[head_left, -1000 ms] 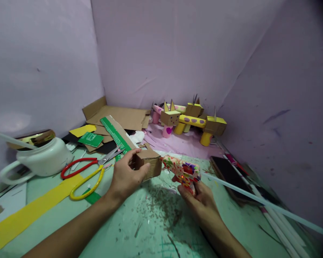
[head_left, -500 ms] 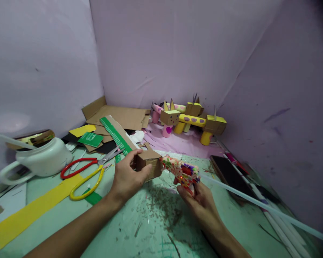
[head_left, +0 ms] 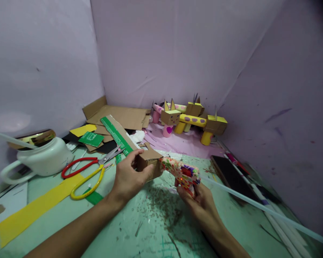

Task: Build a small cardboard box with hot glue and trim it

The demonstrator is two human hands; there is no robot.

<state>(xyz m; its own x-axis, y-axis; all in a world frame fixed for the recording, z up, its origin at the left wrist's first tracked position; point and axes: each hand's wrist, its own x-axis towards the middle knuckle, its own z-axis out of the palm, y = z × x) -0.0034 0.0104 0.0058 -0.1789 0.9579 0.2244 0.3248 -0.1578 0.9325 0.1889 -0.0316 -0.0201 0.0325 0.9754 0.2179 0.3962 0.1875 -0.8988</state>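
Note:
My left hand (head_left: 130, 175) grips a small brown cardboard box (head_left: 150, 156), thumb on the near side and fingers over the far left. In my right hand (head_left: 197, 199) is a glue gun (head_left: 181, 171) wrapped in a flowery pattern, with a small orange light lit on its side. Its nozzle end meets the right edge of the box; the very tip is hidden there. A long translucent glue stick (head_left: 247, 195) sticks out from the gun's back toward the lower right.
Scissors (head_left: 99, 168) with red and yellow handles lie left, by a yellow strip (head_left: 40, 204) and a white mug (head_left: 47, 157). Cardboard pieces (head_left: 123, 116) lie behind. Cardboard animal figures (head_left: 193, 120) stand at the back. A dark flat object (head_left: 233, 177) and white sticks (head_left: 280, 222) lie right.
Almost nothing differs. Both hands, the box and the glue gun keep their places, and the whole view has shifted very slightly.

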